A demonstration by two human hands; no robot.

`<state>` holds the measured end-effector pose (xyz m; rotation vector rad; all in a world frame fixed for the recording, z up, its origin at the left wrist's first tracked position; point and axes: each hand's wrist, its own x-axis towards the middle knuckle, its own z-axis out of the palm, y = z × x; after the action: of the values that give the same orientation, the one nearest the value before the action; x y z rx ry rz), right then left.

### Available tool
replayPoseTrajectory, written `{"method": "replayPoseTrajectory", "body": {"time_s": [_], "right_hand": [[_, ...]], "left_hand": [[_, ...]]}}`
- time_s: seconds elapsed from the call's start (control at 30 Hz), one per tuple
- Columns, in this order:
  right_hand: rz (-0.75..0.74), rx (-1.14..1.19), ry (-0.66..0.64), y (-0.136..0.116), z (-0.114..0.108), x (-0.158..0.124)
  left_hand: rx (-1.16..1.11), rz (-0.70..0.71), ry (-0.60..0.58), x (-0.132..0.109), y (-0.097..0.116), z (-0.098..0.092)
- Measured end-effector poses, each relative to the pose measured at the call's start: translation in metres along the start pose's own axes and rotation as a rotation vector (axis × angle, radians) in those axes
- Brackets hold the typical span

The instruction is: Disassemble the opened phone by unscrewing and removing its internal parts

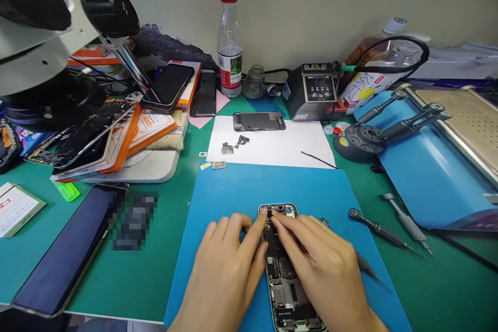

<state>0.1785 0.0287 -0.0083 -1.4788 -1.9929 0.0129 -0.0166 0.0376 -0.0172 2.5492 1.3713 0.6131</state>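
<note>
We are having the opened phone [278, 270] lying on the blue mat [311, 181] between our hands. Our left hand [229, 264] is touching its upper left side, thumb and forefinger parted; our right hand [324, 259] is pinching near its top, holding something we cannot tell.

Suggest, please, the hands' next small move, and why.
Perhaps press gently with the right hand at the far end of the open phone while the left hand steadies it, since both hands' fingertips sit close together there, by exposed inner parts.
</note>
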Motion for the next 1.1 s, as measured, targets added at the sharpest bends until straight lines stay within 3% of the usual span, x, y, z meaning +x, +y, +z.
{"method": "replayPoseTrajectory", "body": {"time_s": [0.2,0.5,0.9,1.1], "right_hand": [[-0.052,-0.041,0.020,-0.0040,0.0014,-0.0009],[0.021,0.010,0.026,-0.0051,0.0006,0.0002],[-0.125,-0.133,-0.008,-0.0073,-0.0015,0.0014],[-0.097,-0.132,0.042,-0.0080,-0.0032,-0.0052]], "left_hand": [[-0.049,0.048,-0.038,-0.0006,-0.0073,-0.0007],[-0.020,-0.048,-0.060,-0.0018,0.0013,0.0018],[-0.040,-0.041,-0.079,-0.0045,-0.0004,0.0036],[-0.060,-0.057,-0.064,-0.0044,-0.0024,0.0032]]}}
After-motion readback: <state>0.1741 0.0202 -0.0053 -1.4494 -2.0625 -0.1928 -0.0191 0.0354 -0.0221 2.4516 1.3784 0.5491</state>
